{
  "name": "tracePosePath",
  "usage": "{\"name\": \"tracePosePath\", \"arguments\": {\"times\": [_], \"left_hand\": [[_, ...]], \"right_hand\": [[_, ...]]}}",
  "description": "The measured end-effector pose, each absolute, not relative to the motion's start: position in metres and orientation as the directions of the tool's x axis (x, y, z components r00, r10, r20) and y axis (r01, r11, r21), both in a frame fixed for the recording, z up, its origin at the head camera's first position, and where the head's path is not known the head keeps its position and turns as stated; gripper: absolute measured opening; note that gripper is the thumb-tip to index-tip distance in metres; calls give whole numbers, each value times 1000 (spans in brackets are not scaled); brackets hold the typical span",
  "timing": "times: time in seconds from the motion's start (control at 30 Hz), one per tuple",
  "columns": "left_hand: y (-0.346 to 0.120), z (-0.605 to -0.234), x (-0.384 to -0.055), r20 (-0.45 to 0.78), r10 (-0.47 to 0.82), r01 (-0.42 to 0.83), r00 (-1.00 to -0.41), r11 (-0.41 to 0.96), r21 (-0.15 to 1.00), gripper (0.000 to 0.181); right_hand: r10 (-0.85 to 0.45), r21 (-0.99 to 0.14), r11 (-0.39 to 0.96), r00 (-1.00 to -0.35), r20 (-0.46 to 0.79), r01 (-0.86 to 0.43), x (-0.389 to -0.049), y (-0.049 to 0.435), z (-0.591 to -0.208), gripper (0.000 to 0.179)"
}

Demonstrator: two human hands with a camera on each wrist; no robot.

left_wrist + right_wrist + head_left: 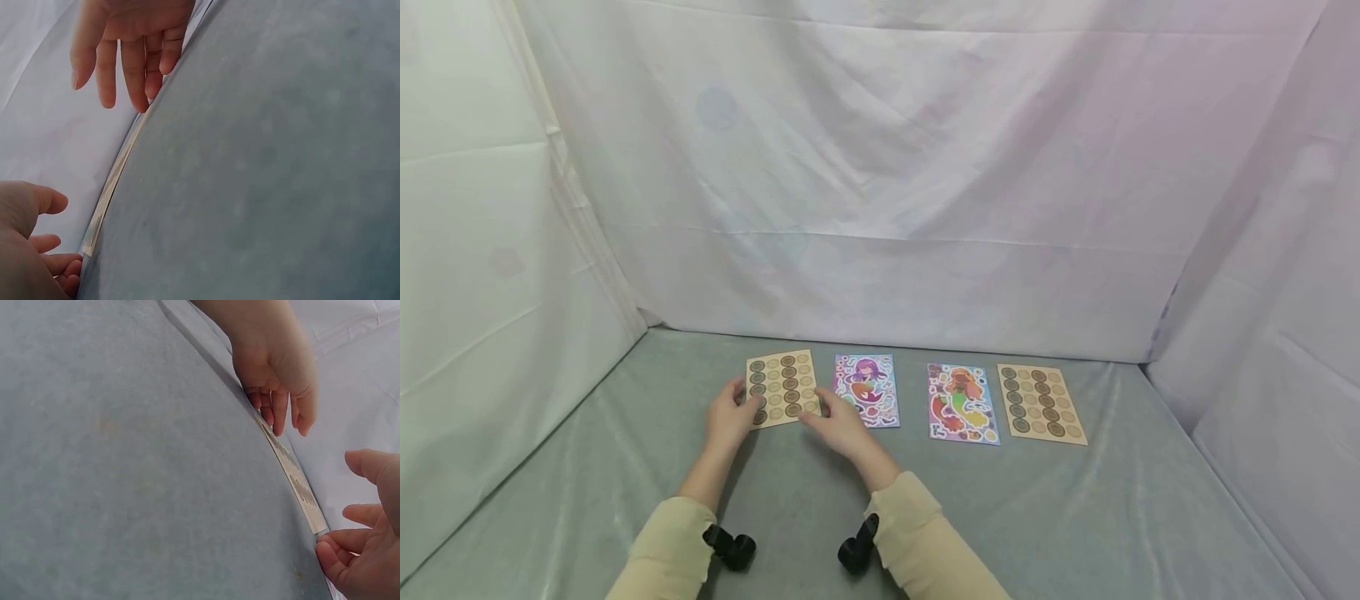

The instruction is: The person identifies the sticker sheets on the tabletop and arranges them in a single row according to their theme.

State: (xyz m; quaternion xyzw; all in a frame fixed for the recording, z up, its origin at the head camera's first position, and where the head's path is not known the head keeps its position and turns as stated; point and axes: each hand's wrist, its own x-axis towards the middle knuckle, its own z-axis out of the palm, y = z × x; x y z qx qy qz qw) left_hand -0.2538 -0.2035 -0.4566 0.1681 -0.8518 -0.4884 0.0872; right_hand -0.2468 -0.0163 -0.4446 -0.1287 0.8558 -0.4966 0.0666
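Note:
A tan sheet of round stickers [781, 387], in light and dark columns, lies at the left of the row on the grey cloth. My left hand [730, 415] is at its left edge and my right hand [842, 423] at its lower right corner. In the left wrist view the sheet [112, 187] shows nearly edge-on, with the left hand's fingers [59, 262] beside its near end. From the right wrist the right hand [369, 537] has its fingertips right at the sheet's end, thumb raised apart. Neither hand is curled round the sheet.
To the right lie a purple-haired mermaid sticker sheet [867, 391], an orange-haired mermaid sticker sheet [963, 403] and a second tan round-sticker sheet [1042, 404]. White curtains [880, 167] rise behind and at both sides of the grey cloth [1075, 525]. Black wrist devices [857, 546] sit at both cuffs.

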Motion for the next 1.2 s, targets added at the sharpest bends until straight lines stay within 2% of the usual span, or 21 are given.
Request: {"name": "tracePosePath", "arguments": {"times": [0.33,0.7,1.2], "left_hand": [[-201,-447,-250,-50,-330,-203,-943,448,870,62],[-198,-446,-249,-90,-342,-213,-935,344,914,64],[-200,-447,-245,-53,-374,-167,-926,281,945,64]], "right_hand": [[-309,-871,465,-951,6,-157,-247,-18,-442,58],[-282,-896,428,-959,-12,-115,-251,-20,-446,57],[-227,-945,316,-974,8,-82,-245,-19,-443,47]]}}
